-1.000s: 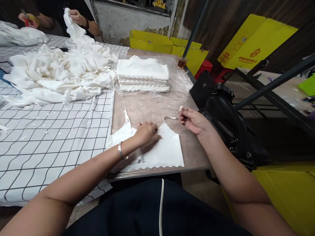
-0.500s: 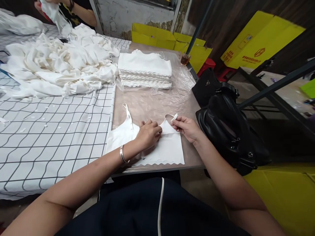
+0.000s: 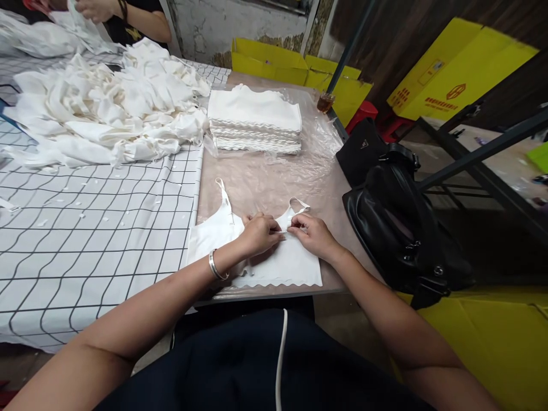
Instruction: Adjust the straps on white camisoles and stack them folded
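Observation:
A white camisole (image 3: 295,265) with thin straps and a wavy hem lies flat at the table's near edge. My left hand (image 3: 260,233) rests over its middle, fingers bent and closed on the fabric near the neckline. Just to the right, my right hand (image 3: 311,233) pinches the camisole's upper edge at the base of the right strap. The fingertips of both hands are close together. The left strap (image 3: 224,197) stretches upward on the table, while the right strap (image 3: 299,202) curls loosely above my right hand.
Behind the camisole stands a stack of folded white garments (image 3: 256,123) on clear plastic. A loose heap of white garments (image 3: 107,114) covers the checked cloth (image 3: 98,245) at left. A black handbag (image 3: 398,228) sits at right. Across the table, another person's hand (image 3: 96,8) handles white fabric.
My right hand has let go of the right strap and moved left and slightly down to the camisole's upper edge. My left hand stays almost in place.

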Tool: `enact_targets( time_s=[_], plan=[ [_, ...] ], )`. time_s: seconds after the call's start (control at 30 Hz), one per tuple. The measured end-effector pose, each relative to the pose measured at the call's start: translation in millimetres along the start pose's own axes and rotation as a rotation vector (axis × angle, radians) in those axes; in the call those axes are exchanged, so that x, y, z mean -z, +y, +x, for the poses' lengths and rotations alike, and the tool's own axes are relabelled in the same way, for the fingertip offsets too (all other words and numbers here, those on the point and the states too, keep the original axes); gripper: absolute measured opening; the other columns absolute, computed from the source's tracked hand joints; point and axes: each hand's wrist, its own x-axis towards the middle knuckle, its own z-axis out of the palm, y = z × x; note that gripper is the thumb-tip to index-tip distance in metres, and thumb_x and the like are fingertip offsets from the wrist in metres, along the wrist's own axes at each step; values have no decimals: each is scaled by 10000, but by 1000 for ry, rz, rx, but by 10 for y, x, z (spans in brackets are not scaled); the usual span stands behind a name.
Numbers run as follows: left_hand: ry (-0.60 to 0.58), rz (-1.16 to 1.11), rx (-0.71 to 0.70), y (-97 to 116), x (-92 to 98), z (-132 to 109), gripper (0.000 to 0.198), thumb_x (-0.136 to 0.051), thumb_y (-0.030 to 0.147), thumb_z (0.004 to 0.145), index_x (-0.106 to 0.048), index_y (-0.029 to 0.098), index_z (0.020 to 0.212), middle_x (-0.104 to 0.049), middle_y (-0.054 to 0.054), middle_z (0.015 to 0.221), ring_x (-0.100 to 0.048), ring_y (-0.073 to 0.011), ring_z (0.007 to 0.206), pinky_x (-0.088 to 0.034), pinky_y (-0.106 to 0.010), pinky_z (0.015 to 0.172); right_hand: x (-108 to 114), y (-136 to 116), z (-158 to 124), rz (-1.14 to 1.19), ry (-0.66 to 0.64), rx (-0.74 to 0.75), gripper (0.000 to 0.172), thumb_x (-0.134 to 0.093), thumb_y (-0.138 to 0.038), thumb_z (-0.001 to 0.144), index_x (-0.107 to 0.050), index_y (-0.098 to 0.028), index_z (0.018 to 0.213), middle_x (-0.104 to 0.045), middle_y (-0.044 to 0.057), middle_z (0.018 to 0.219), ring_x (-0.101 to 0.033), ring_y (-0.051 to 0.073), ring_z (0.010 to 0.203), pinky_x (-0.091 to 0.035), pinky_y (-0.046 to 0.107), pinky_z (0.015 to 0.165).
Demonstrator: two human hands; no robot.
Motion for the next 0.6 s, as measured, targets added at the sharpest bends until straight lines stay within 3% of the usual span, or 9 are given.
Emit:
enact_targets(
  time_s=[0.3, 0.6],
  plan=[
    [3, -17, -1, -13, -26, 3, 146, -625, 268, 824, -706, 175, 747, -716, -58, 866, -564, -253, 972, -304, -471, 943, -78, 13, -14, 10, -38, 3, 115, -591, -202, 764, -519, -219, 677, -566, 7, 726, -510, 169, 698, -404, 295, 683],
    [4, -22, 18, 0, -7, 3, 169, -653, 304, 814, -693, 163, 730, -727, -69, 885, -571, -253, 978, -297, -481, 949, -102, 31, -51, 41, 26, -20, 129, -597, -226, 761, -510, -222, 666, -558, -3, 698, -494, 162, 673, -394, 292, 666]
  ],
)
